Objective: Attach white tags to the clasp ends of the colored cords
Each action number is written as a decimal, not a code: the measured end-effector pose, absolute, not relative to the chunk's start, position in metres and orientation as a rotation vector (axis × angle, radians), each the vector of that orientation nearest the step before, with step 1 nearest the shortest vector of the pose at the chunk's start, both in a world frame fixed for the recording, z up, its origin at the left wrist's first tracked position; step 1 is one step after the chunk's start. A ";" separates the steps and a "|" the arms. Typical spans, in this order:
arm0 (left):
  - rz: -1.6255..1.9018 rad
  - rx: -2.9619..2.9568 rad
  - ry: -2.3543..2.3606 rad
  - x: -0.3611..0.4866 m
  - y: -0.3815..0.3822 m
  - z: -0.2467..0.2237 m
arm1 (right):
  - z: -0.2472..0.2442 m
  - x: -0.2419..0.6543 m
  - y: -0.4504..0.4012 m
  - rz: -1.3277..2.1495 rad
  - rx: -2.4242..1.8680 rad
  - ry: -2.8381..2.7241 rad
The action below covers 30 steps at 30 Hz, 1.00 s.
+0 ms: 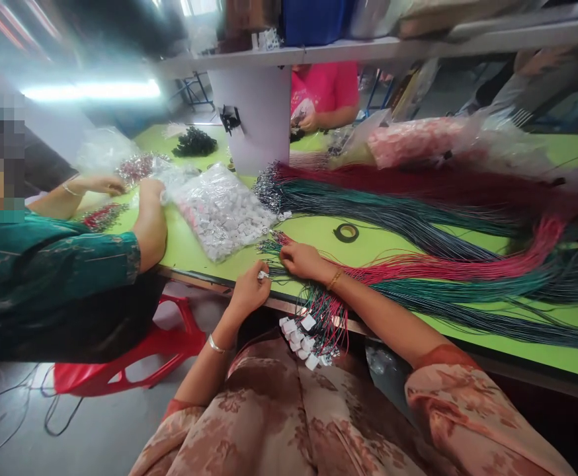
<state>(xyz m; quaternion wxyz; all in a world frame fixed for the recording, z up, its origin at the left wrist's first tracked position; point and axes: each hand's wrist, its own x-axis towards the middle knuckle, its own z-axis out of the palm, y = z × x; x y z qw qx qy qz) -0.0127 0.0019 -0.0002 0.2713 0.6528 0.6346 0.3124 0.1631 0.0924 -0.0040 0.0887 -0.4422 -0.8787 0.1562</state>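
My left hand (250, 289) is closed at the table's front edge, with a small white connector (263, 275) pinched between thumb and fingers. Just to its right, my right hand (305, 260) bends over the tips of the loose wires, fingers curled down on them; exactly which ones it grips is partly hidden. Red wires (448, 266), green wires (452, 291) and black wires (472, 318) run from there to the right in long bundles. Below my right wrist, finished-looking wires with white connectors (299, 340) hang over the edge toward my lap.
A clear bag of white connectors (227, 211) lies left of the wires. A roll of black tape (346, 233) sits behind my right hand. At left, a co-worker's arm (151, 225) reaches over the table near a red stool (135, 357). A shelf (348, 49) spans the back.
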 end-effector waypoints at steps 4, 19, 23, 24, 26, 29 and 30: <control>0.968 1.724 1.622 -0.016 -0.013 0.001 | -0.005 0.159 0.085 0.346 -1.319 -2.666; 1.408 0.549 0.855 0.002 0.014 -0.012 | 0.010 0.163 0.075 1.089 -0.952 -1.955; 1.402 0.501 0.800 0.007 0.016 -0.013 | 0.009 0.171 0.069 1.049 -1.001 -1.983; 1.399 0.504 0.801 0.008 0.016 -0.012 | 0.009 0.172 0.069 1.045 -1.015 -1.986; 1.386 0.526 0.814 0.009 0.016 -0.011 | 0.008 0.174 0.070 1.057 -1.038 -1.989; 1.374 0.557 0.810 0.009 0.015 -0.010 | 0.008 0.175 0.071 1.068 -1.087 -1.991; 1.375 0.563 0.805 0.009 0.015 -0.009 | 0.009 0.175 0.072 1.069 -1.107 -1.990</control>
